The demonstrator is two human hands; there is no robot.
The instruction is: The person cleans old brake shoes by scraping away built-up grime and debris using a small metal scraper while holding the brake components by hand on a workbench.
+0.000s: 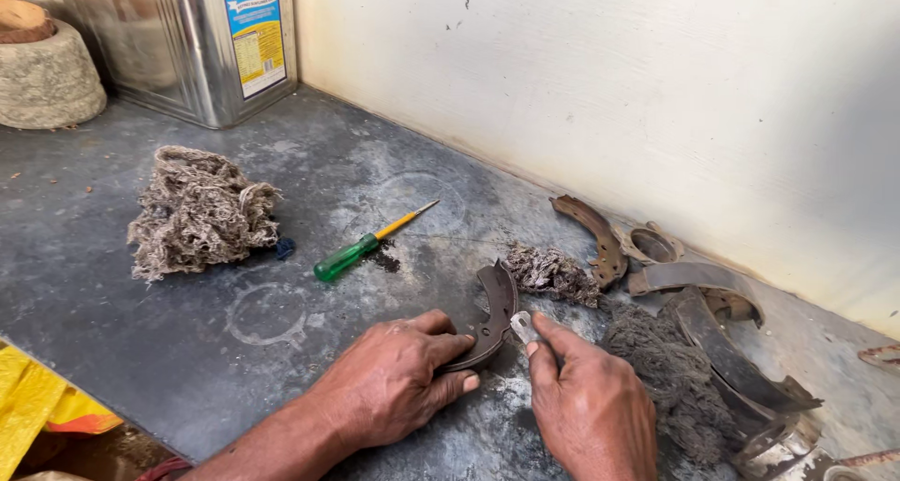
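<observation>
so mid-job by the look of it: one brake shoe (pixel 492 317) is on the tabletop (pixel 187 350) under both hands, dusty scrape marks around it. other shoes (pixel 592 232) piled by the wall at right w/ rag wads, looks like they're not yet handled, can't tell for sure. left hand (pixel 398 378) curled over the shoe's outer edge, fingers clenched on it, pinning it flat. right hand (pixel 591 406) pinches a small metal blade (pixel 521 326) btw thumb and forefinger, tip touching the shoe's end. screwdriver (pixel 366 245) lies apart, untouched.
</observation>
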